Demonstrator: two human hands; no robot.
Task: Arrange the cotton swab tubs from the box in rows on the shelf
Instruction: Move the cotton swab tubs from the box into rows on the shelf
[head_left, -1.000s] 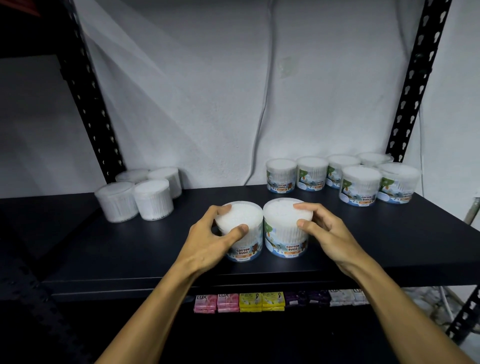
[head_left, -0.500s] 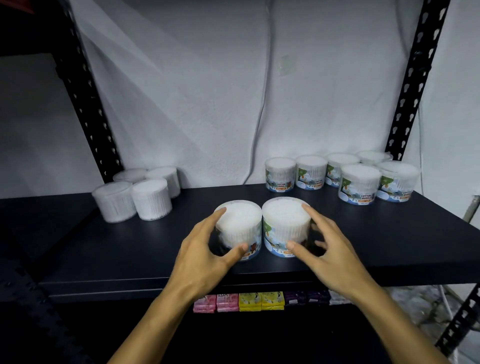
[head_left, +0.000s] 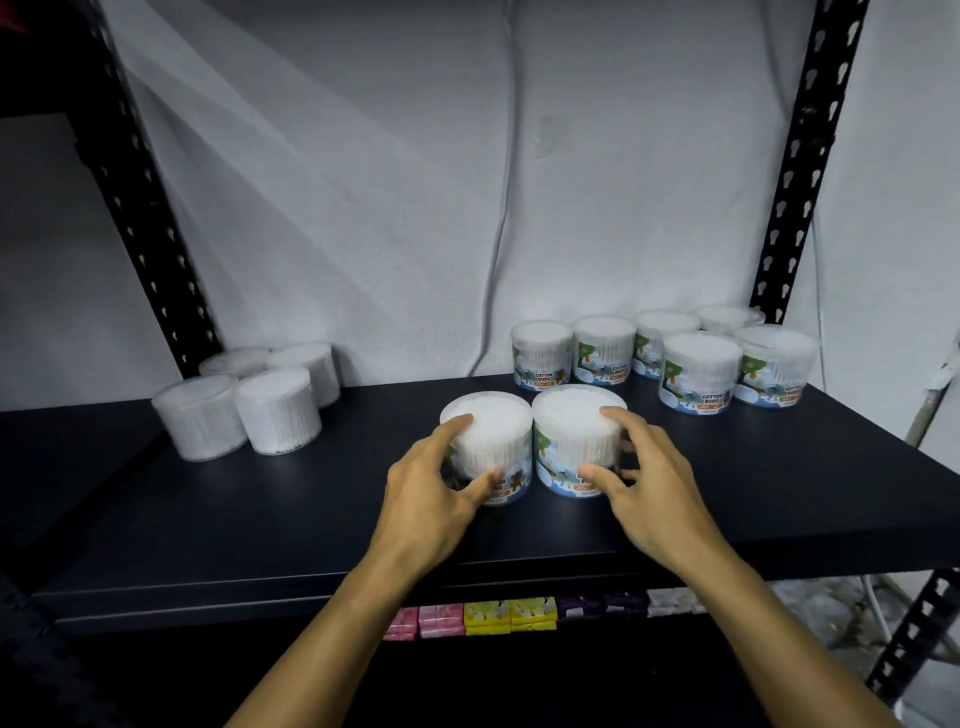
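Observation:
Two clear cotton swab tubs stand side by side, touching, near the front middle of the black shelf (head_left: 260, 514). My left hand (head_left: 428, 501) wraps the left tub (head_left: 493, 434), fingers on its left side and thumb on the label. My right hand (head_left: 652, 493) holds the right tub (head_left: 574, 421), index finger on the lid's rim and thumb on the front label. Both tubs rest upright on the shelf. The box is out of view.
Several labelled tubs (head_left: 698, 374) stand in rows at the back right. Several plain white tubs (head_left: 278, 410) cluster at the back left. Black slotted posts (head_left: 795, 171) flank the shelf, a cable (head_left: 501, 234) hangs on the wall, and soap bars (head_left: 488, 616) line the shelf below.
Half a second ago both hands were spread loosely around the tubs. Now the fingers have closed onto them again. The two tubs stand in the same spot.

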